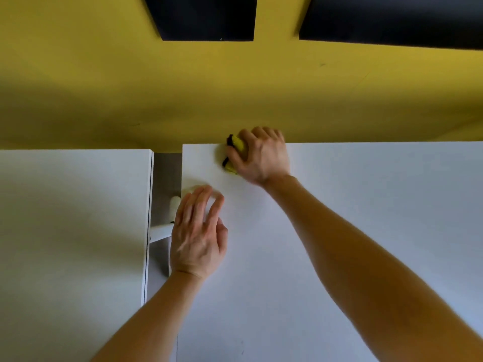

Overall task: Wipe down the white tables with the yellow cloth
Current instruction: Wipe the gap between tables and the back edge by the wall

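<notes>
Mostly under the clenched right grip [261, 155], yellow cloth [238, 144] pokes out leftward at the surface's [379, 178] far edge; left grip [197, 236] lies flat, released.

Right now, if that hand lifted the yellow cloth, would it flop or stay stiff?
Probably floppy: the yellow cloth is bunched under the right hand. Likely light, as one hand covers most of it. It should slide readily on the smooth white table.

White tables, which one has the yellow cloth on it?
The right-hand table: the right hand grips the yellow cloth near its far edge. The left table bears no cloth.
</notes>
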A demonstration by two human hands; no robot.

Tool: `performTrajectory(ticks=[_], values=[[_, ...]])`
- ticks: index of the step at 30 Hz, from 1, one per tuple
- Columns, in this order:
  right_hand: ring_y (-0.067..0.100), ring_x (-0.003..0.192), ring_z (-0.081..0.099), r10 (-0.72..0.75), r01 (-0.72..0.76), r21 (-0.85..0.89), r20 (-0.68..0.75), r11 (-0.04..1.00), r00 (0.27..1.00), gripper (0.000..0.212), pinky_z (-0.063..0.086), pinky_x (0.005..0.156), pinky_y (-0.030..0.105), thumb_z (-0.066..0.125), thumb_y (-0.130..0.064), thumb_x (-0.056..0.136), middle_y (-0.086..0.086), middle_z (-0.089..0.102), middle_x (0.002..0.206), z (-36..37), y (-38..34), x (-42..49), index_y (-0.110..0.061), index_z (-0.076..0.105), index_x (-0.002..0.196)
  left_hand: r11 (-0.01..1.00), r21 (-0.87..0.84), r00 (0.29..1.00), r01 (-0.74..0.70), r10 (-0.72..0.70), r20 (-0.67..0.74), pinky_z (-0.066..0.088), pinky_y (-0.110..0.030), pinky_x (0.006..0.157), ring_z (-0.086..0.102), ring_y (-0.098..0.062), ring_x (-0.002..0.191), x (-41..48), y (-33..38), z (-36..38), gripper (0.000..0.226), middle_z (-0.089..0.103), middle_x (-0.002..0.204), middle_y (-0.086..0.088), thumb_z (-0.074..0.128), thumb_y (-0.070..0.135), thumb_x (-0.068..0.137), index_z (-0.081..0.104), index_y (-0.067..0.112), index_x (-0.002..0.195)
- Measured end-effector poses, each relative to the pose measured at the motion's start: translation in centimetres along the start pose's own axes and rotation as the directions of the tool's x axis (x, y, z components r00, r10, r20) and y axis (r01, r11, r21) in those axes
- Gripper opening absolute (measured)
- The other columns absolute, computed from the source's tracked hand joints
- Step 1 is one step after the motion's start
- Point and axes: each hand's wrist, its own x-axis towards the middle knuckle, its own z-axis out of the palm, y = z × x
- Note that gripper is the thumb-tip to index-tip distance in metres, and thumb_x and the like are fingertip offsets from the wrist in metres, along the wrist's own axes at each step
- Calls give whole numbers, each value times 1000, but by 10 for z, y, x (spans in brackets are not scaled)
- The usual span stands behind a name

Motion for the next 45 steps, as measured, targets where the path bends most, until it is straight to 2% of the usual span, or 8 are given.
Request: performTrajectory(ticks=[6,15,18,25,29,36,39,45], values=[[34,93,68,-167,163,110,23,980,986,52,49,88,41,49,-68,101,7,72,91,20,-69,27,-23,73,103,998,48,999,38,-38,-1,42,-58,121,46,-37,151,0,2,-4,48,53,159,-18,50,18,102,64,10,148],[41,82,64,109,-111,-3,-137,994,985,48,47,81,46,56,-58,102,14,69,83,-46,154,-29,-14,67,85,998,41,999,39,-40,10,40,-54,124,45,-39,153,0,3,-4,47,53,160,-17,52,16,102,66,10,147],[40,77,62,200,-217,-106,-149,970,968,48,44,79,47,50,-51,100,18,66,78,-29,115,-26,-10,63,80,998,48,999,38,-38,17,39,-54,124,45,-39,153,1,1,-4,46,53,160,-17,51,16,103,66,9,146],[36,101,64,-157,157,2,96,988,983,53,43,92,47,43,-61,101,12,73,101,18,-62,18,-15,69,101,994,99,998,46,-49,28,40,-53,124,44,-38,152,0,3,-6,48,52,160,-18,52,16,102,64,9,148],[39,92,65,-164,164,102,-10,981,986,49,45,83,46,50,-64,96,13,71,91,6,19,3,-18,68,93,997,71,1000,27,-27,1,41,-55,122,48,-40,150,1,3,-6,46,55,157,-19,52,13,101,67,7,144],[42,96,58,147,-157,-99,-99,983,984,46,45,92,50,54,-57,100,17,68,99,-60,205,-56,-13,69,104,997,69,999,31,-33,21,41,-53,123,46,-39,152,0,4,-6,44,53,159,-19,54,23,106,66,9,146],[41,91,59,196,-211,-116,-127,971,972,45,45,91,51,55,-53,99,19,66,91,-44,173,-47,-10,66,94,997,82,1000,15,-16,5,42,-54,122,47,-40,151,2,2,-6,44,54,158,-20,60,30,106,68,9,144],[38,90,66,-82,83,-19,52,996,995,48,45,87,47,50,-60,98,13,71,91,7,-10,6,-17,68,93,995,105,1000,5,-4,-10,43,-55,121,48,-39,151,1,1,-4,48,54,159,-19,59,37,107,67,8,144]])
